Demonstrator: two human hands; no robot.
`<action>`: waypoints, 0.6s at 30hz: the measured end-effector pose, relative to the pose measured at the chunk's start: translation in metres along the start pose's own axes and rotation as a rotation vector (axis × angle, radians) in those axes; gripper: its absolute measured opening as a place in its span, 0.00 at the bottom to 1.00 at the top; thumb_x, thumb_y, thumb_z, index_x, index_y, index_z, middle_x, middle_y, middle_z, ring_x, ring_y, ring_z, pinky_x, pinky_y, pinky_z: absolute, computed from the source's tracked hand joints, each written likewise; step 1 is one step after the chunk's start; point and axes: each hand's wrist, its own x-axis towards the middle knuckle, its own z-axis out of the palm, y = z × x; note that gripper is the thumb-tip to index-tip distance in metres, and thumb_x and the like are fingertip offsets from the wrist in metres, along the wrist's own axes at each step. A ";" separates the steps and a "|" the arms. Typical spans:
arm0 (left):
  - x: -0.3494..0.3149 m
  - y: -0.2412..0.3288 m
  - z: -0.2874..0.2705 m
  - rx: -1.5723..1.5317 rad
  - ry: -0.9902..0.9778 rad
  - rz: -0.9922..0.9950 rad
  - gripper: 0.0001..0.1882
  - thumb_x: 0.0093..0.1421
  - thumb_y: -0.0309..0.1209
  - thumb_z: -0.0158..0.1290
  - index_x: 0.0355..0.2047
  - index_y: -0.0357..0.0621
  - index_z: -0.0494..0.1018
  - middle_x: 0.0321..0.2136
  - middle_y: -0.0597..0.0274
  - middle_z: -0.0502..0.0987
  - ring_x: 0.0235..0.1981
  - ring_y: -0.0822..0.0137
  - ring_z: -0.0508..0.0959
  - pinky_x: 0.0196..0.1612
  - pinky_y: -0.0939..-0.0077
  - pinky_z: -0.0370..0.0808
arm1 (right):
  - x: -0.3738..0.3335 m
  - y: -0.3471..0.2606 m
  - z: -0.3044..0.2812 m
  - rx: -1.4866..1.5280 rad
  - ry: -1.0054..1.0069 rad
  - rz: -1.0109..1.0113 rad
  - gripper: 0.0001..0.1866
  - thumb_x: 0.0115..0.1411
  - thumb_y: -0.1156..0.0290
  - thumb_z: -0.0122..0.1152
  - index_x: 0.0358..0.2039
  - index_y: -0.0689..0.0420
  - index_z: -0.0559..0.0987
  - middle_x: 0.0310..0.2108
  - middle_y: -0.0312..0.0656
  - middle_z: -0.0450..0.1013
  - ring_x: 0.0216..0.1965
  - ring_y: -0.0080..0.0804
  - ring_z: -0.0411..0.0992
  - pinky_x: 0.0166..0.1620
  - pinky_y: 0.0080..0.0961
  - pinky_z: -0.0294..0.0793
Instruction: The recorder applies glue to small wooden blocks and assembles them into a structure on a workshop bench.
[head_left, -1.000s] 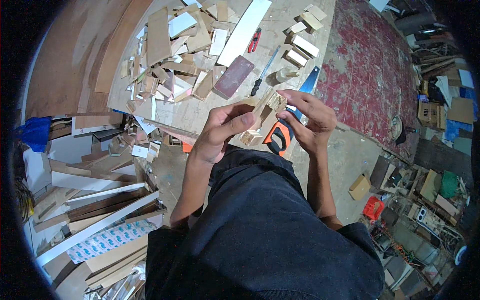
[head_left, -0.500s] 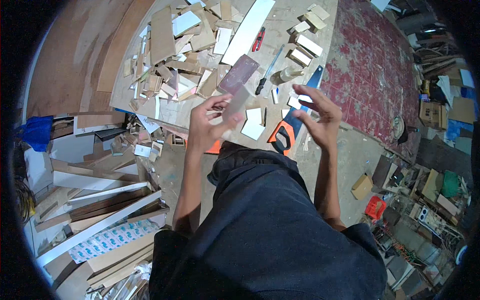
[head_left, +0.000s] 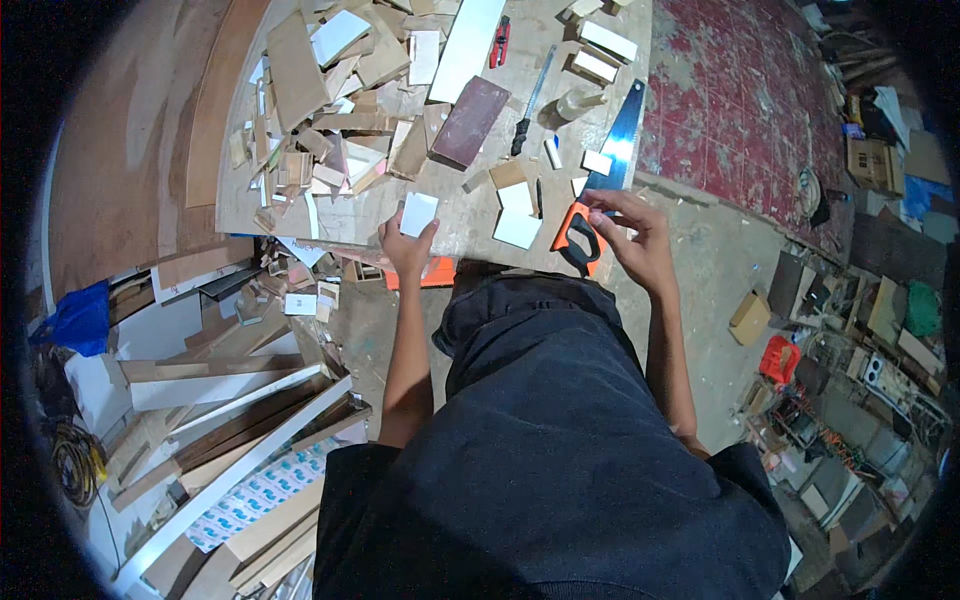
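Note:
My left hand [head_left: 406, 246] grips a small white-faced wood piece [head_left: 419, 214] between thumb and fingers, at the near edge of the workbench. My right hand [head_left: 640, 235] hovers by the orange and black handle of a hand saw [head_left: 580, 240], thumb and fingers bent but apart; whether it touches the handle I cannot tell. The saw blade points away across the bench. Between my hands lie cut white pieces [head_left: 517, 229] with a dark pencil-like stick [head_left: 540, 198] beside them. A reddish-brown block [head_left: 469, 123] rests farther back.
Wood offcuts [head_left: 330, 135] are heaped on the bench's left. Behind the block lie a long white board [head_left: 467, 50], a red cutter [head_left: 500, 42] and a thin rod-like tool with a black handle [head_left: 522, 130]. A glue-like bottle [head_left: 578, 103] stands right. Scrap boards [head_left: 230, 400] crowd the lower left.
The left hand has lowered the wood piece and turned its white face up. My right hand has come down toward the saw handle, its fingers closer together. The view has shifted slightly.

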 end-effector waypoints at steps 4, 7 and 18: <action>-0.009 0.000 0.016 0.091 0.034 0.106 0.36 0.35 0.35 0.70 0.46 0.37 0.69 0.42 0.52 0.67 0.45 0.52 0.68 0.49 0.57 0.67 | -0.012 0.003 0.001 0.004 -0.011 0.043 0.12 0.54 0.74 0.62 0.40 0.61 0.80 0.36 0.43 0.78 0.37 0.28 0.75 0.44 0.25 0.75; -0.008 -0.004 0.025 0.184 0.060 0.164 0.37 0.34 0.35 0.70 0.46 0.39 0.68 0.42 0.52 0.67 0.46 0.51 0.67 0.50 0.57 0.65 | -0.019 0.000 0.000 0.011 0.003 0.080 0.12 0.54 0.74 0.62 0.40 0.61 0.81 0.38 0.44 0.78 0.38 0.28 0.76 0.44 0.25 0.75; -0.011 -0.005 0.020 0.281 0.019 0.165 0.44 0.32 0.40 0.72 0.51 0.41 0.67 0.47 0.51 0.66 0.51 0.50 0.64 0.54 0.56 0.63 | -0.034 0.001 -0.001 -0.005 0.027 0.078 0.12 0.57 0.71 0.60 0.41 0.60 0.81 0.39 0.43 0.78 0.39 0.27 0.75 0.44 0.26 0.74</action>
